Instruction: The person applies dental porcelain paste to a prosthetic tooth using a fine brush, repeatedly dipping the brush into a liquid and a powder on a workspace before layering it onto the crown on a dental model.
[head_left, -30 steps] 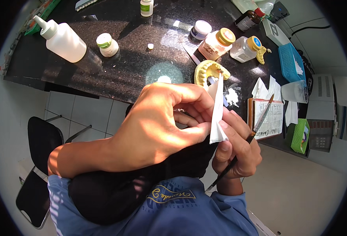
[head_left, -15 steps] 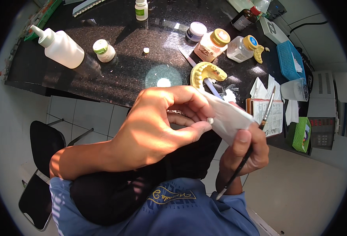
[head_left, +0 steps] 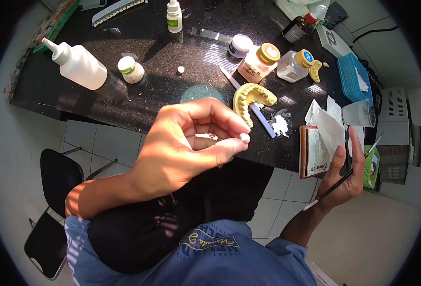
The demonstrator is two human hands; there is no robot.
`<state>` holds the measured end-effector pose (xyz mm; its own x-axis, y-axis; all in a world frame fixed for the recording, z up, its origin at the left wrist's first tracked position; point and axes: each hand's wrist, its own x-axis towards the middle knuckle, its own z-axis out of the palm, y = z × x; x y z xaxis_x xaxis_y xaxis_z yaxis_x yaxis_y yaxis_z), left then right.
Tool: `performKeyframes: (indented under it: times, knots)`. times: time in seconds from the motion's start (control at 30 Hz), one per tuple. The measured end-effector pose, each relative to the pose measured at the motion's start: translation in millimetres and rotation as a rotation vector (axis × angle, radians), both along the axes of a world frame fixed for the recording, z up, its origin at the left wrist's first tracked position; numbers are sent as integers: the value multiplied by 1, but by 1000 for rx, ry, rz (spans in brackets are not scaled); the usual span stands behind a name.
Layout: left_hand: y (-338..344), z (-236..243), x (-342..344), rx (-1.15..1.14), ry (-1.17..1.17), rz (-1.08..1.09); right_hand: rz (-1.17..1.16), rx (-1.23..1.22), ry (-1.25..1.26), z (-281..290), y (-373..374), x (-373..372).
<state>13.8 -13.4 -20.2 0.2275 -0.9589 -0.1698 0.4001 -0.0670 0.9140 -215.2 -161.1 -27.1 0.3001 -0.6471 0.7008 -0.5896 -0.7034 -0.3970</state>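
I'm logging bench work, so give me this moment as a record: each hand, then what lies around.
Left hand: pinches a small white tooth-like piece between thumb and index finger
Right hand: holds a slim black-handled brush; thin white tissue at its fingers, grip unclear
On black speckled countertop: pale yellow horseshoe-shaped dental cast, partly over a lavender-handled tool
Right of tool: loose white powder heap
Beyond cast: pink-filled clear jar with yellow lid
Far left: white plastic nozzle bottle
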Motion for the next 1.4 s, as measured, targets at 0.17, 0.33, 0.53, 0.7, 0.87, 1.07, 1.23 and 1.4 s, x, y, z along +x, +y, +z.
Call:
performKeyframes:
  times: [0.17,0.33,0.53,0.7,0.87,1.07,1.23,1.4]
  knots:
    - [1,3,4,-23,-28,133,299,37,108,7,15,38]
    - [4,7,6,-90,-158,200,312,186,211,-8,7,76]
    - [6,-1,13,-89,-219,197,329,188,221,-16,0,85]
    - [5,-7,16,-183,-220,199,356,260,94,-15,8,93]
    - [8,-1,20,-296,-156,259,476,264,-187,-9,21,89]
    - [29,7,29,-428,-251,409,816,301,-398,21,52,53]
    - [20,14,20,-289,-288,351,833,372,-456,-1,42,55]
    - [4,12,7,-266,-290,184,802,451,-486,-14,42,59]
